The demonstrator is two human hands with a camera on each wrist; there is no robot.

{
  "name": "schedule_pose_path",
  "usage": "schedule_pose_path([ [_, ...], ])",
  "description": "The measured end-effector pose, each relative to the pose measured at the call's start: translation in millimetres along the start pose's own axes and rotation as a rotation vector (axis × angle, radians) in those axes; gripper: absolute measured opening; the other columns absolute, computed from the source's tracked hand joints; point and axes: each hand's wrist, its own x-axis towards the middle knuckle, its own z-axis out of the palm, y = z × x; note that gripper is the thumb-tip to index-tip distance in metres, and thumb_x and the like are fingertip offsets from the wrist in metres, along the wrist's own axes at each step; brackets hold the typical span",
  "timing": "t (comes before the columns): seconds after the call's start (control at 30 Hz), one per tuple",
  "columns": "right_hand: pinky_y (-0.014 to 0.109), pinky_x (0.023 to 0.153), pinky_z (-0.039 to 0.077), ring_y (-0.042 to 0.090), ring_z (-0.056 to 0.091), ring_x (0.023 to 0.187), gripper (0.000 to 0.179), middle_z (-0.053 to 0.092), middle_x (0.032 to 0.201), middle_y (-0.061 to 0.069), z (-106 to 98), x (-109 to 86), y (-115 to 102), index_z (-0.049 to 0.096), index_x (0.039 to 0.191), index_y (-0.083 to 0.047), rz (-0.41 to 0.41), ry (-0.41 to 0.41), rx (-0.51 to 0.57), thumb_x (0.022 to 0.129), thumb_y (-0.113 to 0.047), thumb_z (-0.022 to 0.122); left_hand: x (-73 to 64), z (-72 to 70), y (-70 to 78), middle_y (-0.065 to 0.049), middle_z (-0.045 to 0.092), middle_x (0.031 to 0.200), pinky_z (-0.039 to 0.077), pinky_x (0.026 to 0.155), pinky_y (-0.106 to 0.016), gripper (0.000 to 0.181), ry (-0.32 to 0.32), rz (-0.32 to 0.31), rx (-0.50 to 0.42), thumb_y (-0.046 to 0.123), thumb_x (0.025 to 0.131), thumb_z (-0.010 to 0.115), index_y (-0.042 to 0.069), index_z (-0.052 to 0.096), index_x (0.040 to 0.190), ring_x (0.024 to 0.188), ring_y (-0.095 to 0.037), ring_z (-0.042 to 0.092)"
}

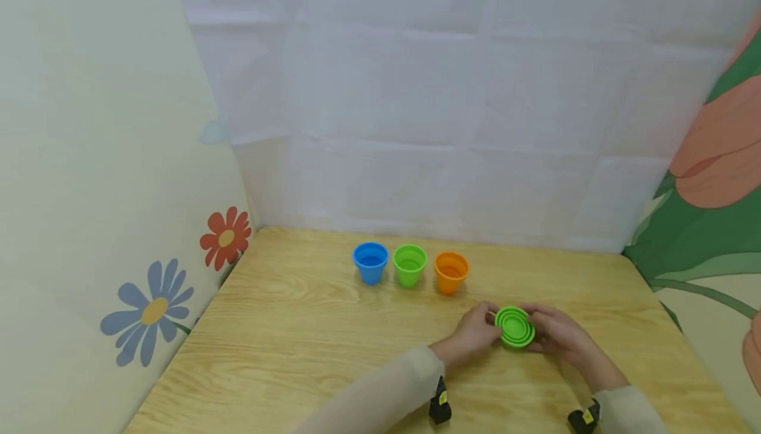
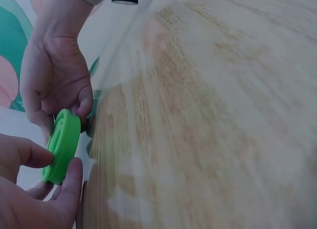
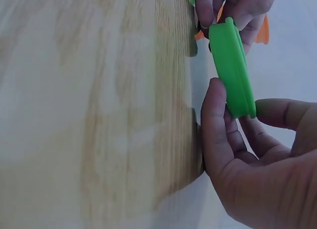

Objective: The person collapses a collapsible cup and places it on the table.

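A green collapsible cup [image 1: 514, 327], folded flat into concentric rings, is held between both hands above the table's right half. My left hand [image 1: 477, 332] pinches its left edge, thumb on the ringed face and fingers behind, as the left wrist view shows. On the opposite edge, my right hand [image 1: 561, 334] grips the cup with thumb and fingers. Seen from the right wrist, the flattened cup [image 3: 232, 68] stands tilted on edge with its smooth side wall showing. Behind the hands, a blue cup [image 1: 371, 263], another green cup [image 1: 409, 266] and an orange cup [image 1: 451, 273] stand expanded and upright.
The wooden table [image 1: 285, 341] meets a creased white sheet [image 1: 380, 104] at the back. Flower-printed panels flank it on the left [image 1: 119, 156] and right [image 1: 707, 222]. Small black devices sit at both wrists.
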Motion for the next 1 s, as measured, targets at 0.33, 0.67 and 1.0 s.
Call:
schedule_pose_path([
  [0.33,0.038,0.073,0.056,0.019,0.06,0.087,0.04,0.057,0.111,0.018,0.6,-1.5,-0.9,0.045,0.131,0.005,0.003,0.072,-0.148,0.094,-0.01,0.042,0.9,2.7,2.1,0.002,0.052,0.091,0.046,0.071,-0.022,0.034,0.034,-0.023,0.119,0.002,0.072,0.067,0.009,0.061,0.105,0.082,-0.008,0.05],
  [0.67,0.037,0.071,0.055,0.02,0.059,0.09,0.039,0.055,0.121,0.023,-1.7,-1.0,-6.9,0.051,0.13,0.0,0.015,0.112,-0.34,0.094,-0.014,0.044,1.0,-0.1,0.7,0.002,0.05,0.095,0.047,0.074,-0.027,0.035,0.005,-0.065,0.124,0.007,0.076,0.066,0.012,0.059,0.11,0.085,-0.01,0.05],
  [1.0,0.034,0.068,0.052,0.021,0.059,0.084,0.04,0.06,0.11,0.018,-10.5,-2.4,-20.1,0.053,0.128,-0.001,0.004,0.143,-0.461,0.093,-0.02,0.047,0.0,-11.1,3.9,0.003,0.055,0.094,0.048,0.071,-0.024,0.04,-0.028,0.006,0.154,0.007,0.077,0.066,0.012,0.059,0.116,0.083,-0.009,0.054],
])
